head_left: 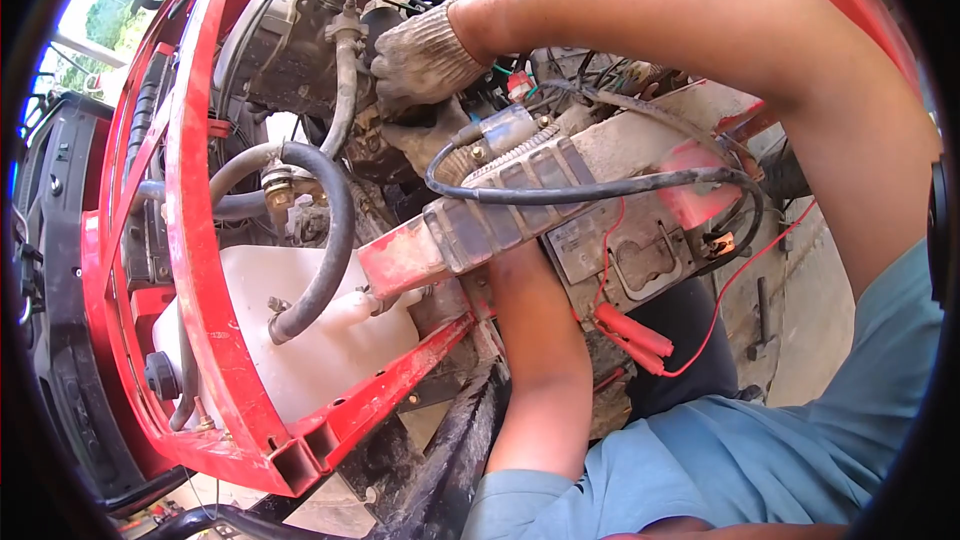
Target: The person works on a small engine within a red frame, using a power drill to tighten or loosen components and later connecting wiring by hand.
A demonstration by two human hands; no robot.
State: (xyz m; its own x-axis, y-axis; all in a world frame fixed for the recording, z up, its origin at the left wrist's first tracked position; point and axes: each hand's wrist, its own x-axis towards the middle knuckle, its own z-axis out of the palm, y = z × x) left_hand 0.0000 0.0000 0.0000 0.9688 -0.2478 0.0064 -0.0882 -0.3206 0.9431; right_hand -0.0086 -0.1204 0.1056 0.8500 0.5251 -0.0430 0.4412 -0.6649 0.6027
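Observation:
My right hand [415, 58], in a soiled knit glove, reaches across to the engine [275, 50], fingers curled against fittings beside a grey hose [343, 90]; what they grip is unclear. My left forearm rises beneath a red, dirt-covered frame bar [395, 260] with a ribbed dark pad [460, 230]. My gloved left hand [425, 135] appears partly, in shadow just below the right one, among engine parts; its fingers are hard to make out. A black cable [600, 190] crosses the bar near wiring and a red connector [518, 85].
A translucent plastic tank [280, 380] with a curved black hose [330, 240] sits inside red frame rails [200, 270] at left, beside black bodywork [65, 290]. Red clamps [630, 335] on a thin wire hang at right. A hammer-like tool [762, 325] lies farther right.

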